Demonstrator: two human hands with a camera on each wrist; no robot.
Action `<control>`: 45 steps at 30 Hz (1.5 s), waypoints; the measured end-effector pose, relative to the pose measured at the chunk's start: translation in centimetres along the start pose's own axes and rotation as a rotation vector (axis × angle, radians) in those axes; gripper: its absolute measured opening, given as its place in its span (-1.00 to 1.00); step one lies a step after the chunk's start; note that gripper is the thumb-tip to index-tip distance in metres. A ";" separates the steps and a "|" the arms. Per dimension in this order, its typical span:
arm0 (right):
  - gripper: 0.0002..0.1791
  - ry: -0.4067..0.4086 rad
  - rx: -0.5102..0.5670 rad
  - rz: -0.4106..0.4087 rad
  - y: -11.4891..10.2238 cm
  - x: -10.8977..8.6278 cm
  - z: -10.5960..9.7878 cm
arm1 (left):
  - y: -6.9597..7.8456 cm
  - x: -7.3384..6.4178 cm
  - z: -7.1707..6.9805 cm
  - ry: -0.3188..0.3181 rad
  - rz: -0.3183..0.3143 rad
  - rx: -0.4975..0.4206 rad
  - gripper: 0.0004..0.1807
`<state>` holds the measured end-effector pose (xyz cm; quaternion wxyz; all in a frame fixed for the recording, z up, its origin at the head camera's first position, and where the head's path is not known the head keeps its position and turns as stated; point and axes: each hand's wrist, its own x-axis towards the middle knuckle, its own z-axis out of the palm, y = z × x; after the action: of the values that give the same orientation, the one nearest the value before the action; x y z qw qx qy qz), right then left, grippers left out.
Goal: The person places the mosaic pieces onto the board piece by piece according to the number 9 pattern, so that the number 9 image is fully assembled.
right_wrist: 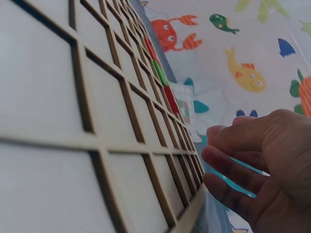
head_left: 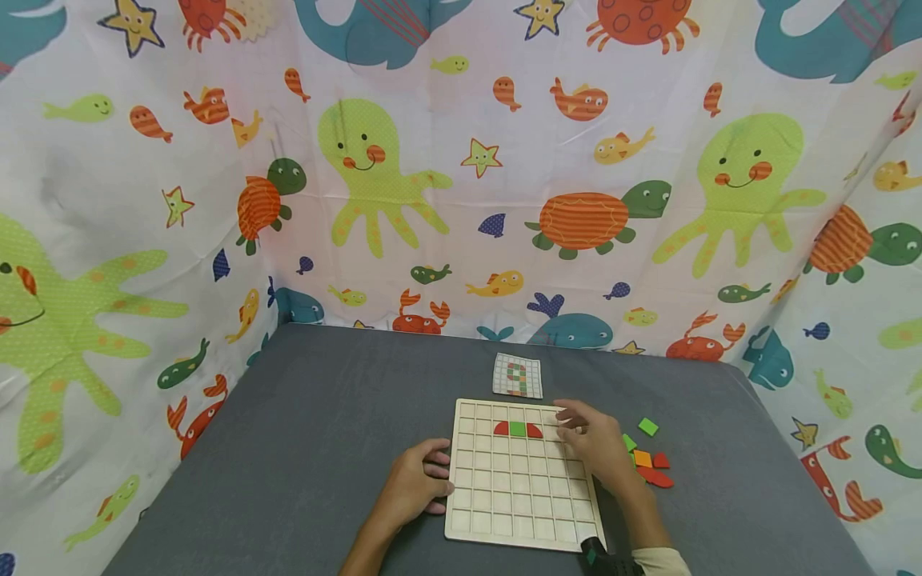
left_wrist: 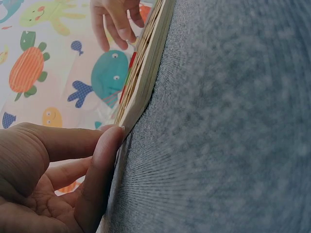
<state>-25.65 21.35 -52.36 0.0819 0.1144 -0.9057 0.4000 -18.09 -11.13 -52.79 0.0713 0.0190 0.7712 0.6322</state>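
A pale wooden grid board point(head_left: 522, 484) lies flat on the table. In one of its upper rows sit a green square tile point(head_left: 517, 430) and two red curved tiles, one point(head_left: 501, 429) on its left and one point(head_left: 534, 431) on its right. My left hand point(head_left: 414, 484) holds the board's left edge; in the left wrist view the thumb and a finger point(left_wrist: 108, 145) meet at the rim. Over the board's upper right edge hovers my right hand point(head_left: 598, 444), fingers loosely bent. Nothing shows between those fingers point(right_wrist: 233, 167) in the right wrist view.
Behind the board lies a pattern card point(head_left: 517, 376) with a small coloured grid. Right of it are loose tiles: a green one point(head_left: 648, 426), an orange one point(head_left: 643, 458) and several others, partly hidden by the right hand. A sea-animal curtain point(head_left: 446, 184) surrounds the grey table point(head_left: 324, 416).
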 end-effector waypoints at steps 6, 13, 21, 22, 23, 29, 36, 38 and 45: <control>-0.45 0.028 -0.024 0.019 0.9 0.0 -1.3 | -0.1 0.0 -0.1 -0.005 0.004 -0.011 -0.22; -0.44 0.058 -0.032 0.014 2.3 -0.3 -3.2 | -0.1 0.1 -0.1 -0.005 0.003 -0.015 -0.21; -0.41 0.125 -0.075 0.034 3.5 -0.8 -4.6 | -0.1 0.0 -0.1 0.000 -0.005 -0.013 -0.21; -0.41 0.134 -0.073 0.042 3.6 -0.8 -4.8 | -0.1 0.0 -0.1 0.001 -0.006 -0.009 -0.22; -0.40 0.140 -0.072 0.048 3.7 -0.8 -4.9 | -0.1 0.0 0.0 0.001 -0.006 -0.006 -0.22; -0.36 0.153 -0.094 0.121 4.5 -1.1 -5.6 | 0.0 -0.1 0.0 -0.001 -0.007 0.004 -0.23; -0.34 0.141 -0.087 0.218 5.4 -1.7 -6.6 | 0.1 -0.1 0.0 -0.002 -0.006 -0.004 -0.22; -0.32 0.131 -0.088 0.245 5.6 -1.7 -6.8 | 0.1 -0.1 0.0 -0.002 -0.006 -0.009 -0.22; -0.27 0.086 -0.077 0.327 6.3 -1.9 -7.5 | 0.1 -0.2 0.0 0.001 -0.002 -0.014 -0.22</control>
<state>-25.14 31.35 -52.24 0.0586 -0.0551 -0.9224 0.3777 -17.94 -11.15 -52.68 0.0716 0.0176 0.7668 0.6377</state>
